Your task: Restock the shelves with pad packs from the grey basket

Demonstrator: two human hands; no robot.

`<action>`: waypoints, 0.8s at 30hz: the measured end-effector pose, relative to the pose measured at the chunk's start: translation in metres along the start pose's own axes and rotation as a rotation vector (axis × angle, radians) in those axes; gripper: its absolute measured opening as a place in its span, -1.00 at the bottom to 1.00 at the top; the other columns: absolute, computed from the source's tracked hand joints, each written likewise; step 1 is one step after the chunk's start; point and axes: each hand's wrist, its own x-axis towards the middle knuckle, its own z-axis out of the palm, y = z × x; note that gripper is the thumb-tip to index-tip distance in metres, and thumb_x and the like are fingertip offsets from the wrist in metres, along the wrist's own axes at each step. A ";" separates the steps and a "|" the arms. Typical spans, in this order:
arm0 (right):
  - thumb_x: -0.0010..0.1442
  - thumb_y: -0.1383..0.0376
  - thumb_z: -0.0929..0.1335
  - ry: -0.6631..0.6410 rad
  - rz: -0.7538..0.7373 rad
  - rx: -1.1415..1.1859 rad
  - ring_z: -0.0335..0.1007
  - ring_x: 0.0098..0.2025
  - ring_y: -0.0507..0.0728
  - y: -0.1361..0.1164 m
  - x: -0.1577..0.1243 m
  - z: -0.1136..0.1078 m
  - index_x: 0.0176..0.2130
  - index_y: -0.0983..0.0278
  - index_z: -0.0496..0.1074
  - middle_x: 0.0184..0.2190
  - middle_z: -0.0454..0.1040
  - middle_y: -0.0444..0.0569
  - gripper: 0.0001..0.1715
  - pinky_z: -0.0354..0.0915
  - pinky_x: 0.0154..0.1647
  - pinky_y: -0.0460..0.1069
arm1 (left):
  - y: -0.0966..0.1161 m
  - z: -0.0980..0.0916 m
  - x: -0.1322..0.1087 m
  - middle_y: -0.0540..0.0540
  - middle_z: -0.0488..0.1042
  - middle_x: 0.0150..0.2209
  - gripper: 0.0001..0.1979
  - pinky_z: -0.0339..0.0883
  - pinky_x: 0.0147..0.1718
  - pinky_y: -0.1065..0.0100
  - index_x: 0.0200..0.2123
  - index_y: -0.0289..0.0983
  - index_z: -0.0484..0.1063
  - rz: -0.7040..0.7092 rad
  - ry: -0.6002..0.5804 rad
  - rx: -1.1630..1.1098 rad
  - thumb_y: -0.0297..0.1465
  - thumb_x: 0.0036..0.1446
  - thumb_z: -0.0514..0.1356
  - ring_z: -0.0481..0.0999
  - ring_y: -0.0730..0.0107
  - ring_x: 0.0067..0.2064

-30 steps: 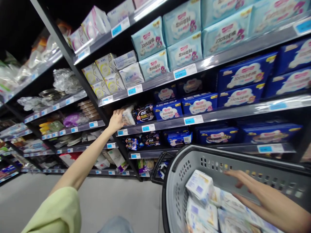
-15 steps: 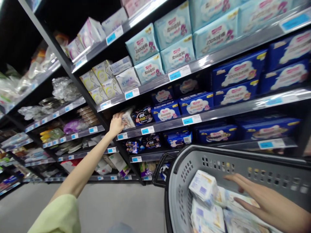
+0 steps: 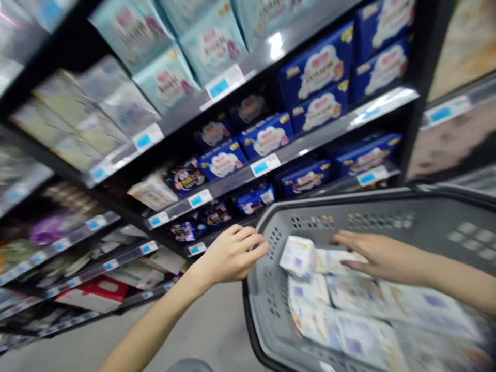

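Observation:
My left hand (image 3: 236, 253) is at the left end of the grey shopping basket (image 3: 267, 305), its fingers curled over the spot where the basket's handle sits. The hand hides most of that handle. My right hand (image 3: 375, 253) hovers over the inside of the basket with fingers stretched out and nothing in them. Below it lie several white soft packs with pale blue and purple print. One white pack (image 3: 298, 257) stands higher than the others near the left wall. On the shelf, a white pack (image 3: 153, 190) leans beside a black pack (image 3: 185, 175).
Shelves rise in front, holding blue packs (image 3: 267, 140), light-blue packs (image 3: 166, 80) and yellowish packs (image 3: 65, 119). A shelf edge (image 3: 228, 183) with price tags runs just beyond the basket. Grey floor (image 3: 220, 320) shows at lower centre. The picture is smeared by motion.
My left hand has left the white pack on the shelf and come down right to the basket's end. My view has swung right. The right hand stays over the basket.

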 end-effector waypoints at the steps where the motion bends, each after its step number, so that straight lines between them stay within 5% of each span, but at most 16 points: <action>1: 0.27 0.12 0.26 -0.097 0.000 -0.025 0.57 -0.06 0.29 -0.002 0.000 -0.004 0.04 0.26 0.44 0.02 0.53 0.13 -0.57 0.44 -0.09 0.10 | 0.010 0.011 0.022 -0.13 0.52 -0.05 -0.72 0.33 -0.09 0.26 0.06 -0.22 0.36 0.037 -0.117 -0.061 -0.45 0.31 0.04 0.46 0.27 -0.01; 6: 0.33 0.15 0.26 -0.243 0.048 -0.098 0.54 -0.12 0.28 0.001 0.000 -0.001 0.07 0.32 0.37 0.00 0.50 0.19 -0.59 0.38 -0.14 0.09 | 0.024 0.095 0.102 -0.14 0.48 -0.01 -0.69 0.32 -0.08 0.30 0.12 -0.23 0.35 0.016 -0.312 -0.348 -0.39 0.39 -0.03 0.46 0.28 0.00; 10: 0.35 0.15 0.27 -0.327 0.059 -0.132 0.52 -0.08 0.25 0.006 -0.002 0.004 0.12 0.33 0.33 0.03 0.48 0.16 -0.56 0.36 -0.11 0.05 | 0.019 0.154 0.108 -0.20 0.43 0.04 -0.64 0.28 0.01 0.28 0.15 -0.29 0.33 -0.029 -0.360 -0.448 -0.45 0.32 0.04 0.40 0.19 0.08; 15: 0.35 0.10 0.28 -0.399 0.135 -0.142 0.51 -0.07 0.26 0.015 -0.001 0.007 0.14 0.38 0.31 0.07 0.46 0.17 -0.49 0.35 -0.07 0.08 | 0.012 0.182 0.093 -0.21 0.34 0.16 -0.43 0.25 0.11 0.19 0.28 -0.27 0.20 -0.164 -0.433 -0.625 -0.37 0.21 0.17 0.32 0.08 0.17; 21: 0.37 0.08 0.27 -0.452 0.170 -0.153 0.50 -0.03 0.29 0.016 -0.003 0.011 0.13 0.38 0.31 0.07 0.47 0.20 -0.49 0.35 -0.02 0.12 | 0.007 0.215 0.095 -0.34 0.07 0.38 0.23 0.18 0.23 -0.04 0.38 -0.24 0.06 -0.249 -0.531 -0.672 -0.30 -0.40 0.54 0.06 -0.27 0.37; 24: 0.36 0.07 0.27 -0.473 0.176 -0.157 0.50 -0.02 0.29 0.016 -0.003 0.014 0.14 0.35 0.31 0.09 0.47 0.20 -0.49 0.35 -0.03 0.12 | 0.015 0.232 0.100 -0.39 -0.07 0.44 0.33 0.03 0.30 -0.16 0.39 -0.24 0.06 -0.257 -0.551 -0.680 -0.32 -0.51 0.57 -0.07 -0.36 0.42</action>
